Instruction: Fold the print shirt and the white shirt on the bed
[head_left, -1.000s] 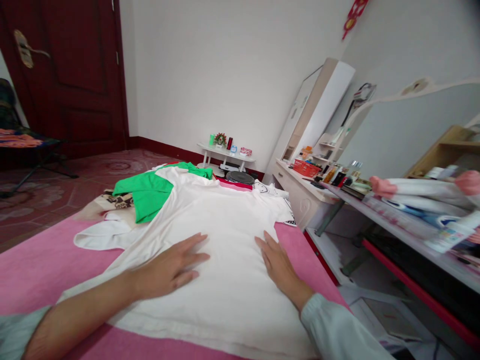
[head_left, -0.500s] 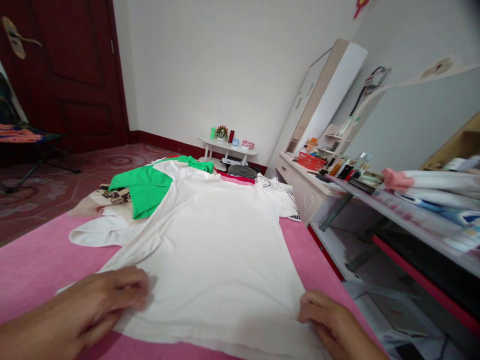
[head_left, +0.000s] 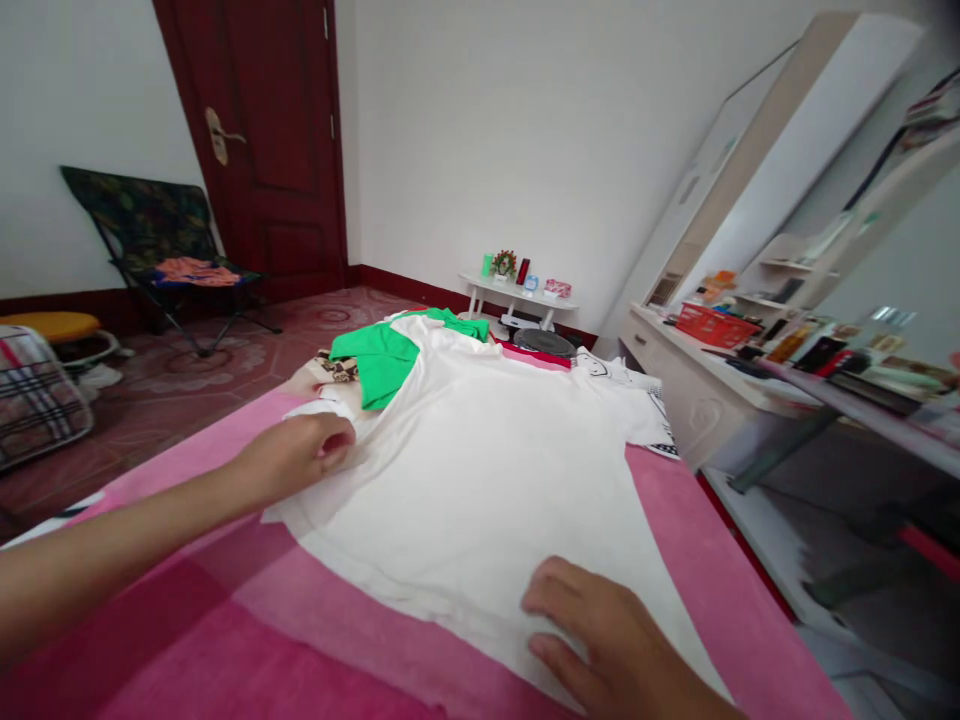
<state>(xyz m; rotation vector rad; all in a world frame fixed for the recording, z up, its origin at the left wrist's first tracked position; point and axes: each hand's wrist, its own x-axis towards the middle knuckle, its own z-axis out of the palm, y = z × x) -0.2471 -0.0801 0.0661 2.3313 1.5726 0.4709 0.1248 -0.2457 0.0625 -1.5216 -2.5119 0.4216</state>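
A white T-shirt (head_left: 510,470) lies spread over a pink bed cover (head_left: 720,560), its hem toward me. My left hand (head_left: 300,452) is at the shirt's left side, near the sleeve, with its fingers curled closed. Whether cloth is caught in those fingers is hidden. Over the lower right part of the shirt, close to the hem, hovers or rests my right hand (head_left: 600,630). Its thumb and fingers are apart, and it holds nothing. Beyond the shirt's left shoulder lies a green garment (head_left: 386,365).
A white printed garment (head_left: 637,400) lies past the shirt's right shoulder. On the right stands a dressing table (head_left: 664,375) with a red basket (head_left: 716,325). A folding chair (head_left: 150,225) holds orange cloth near the door (head_left: 281,150). A low white table (head_left: 517,290) stands by the wall.
My view has swung left. My left hand has moved up the shirt's left side from near the hem. My right hand has left the right edge, moved inward and spread its fingers.
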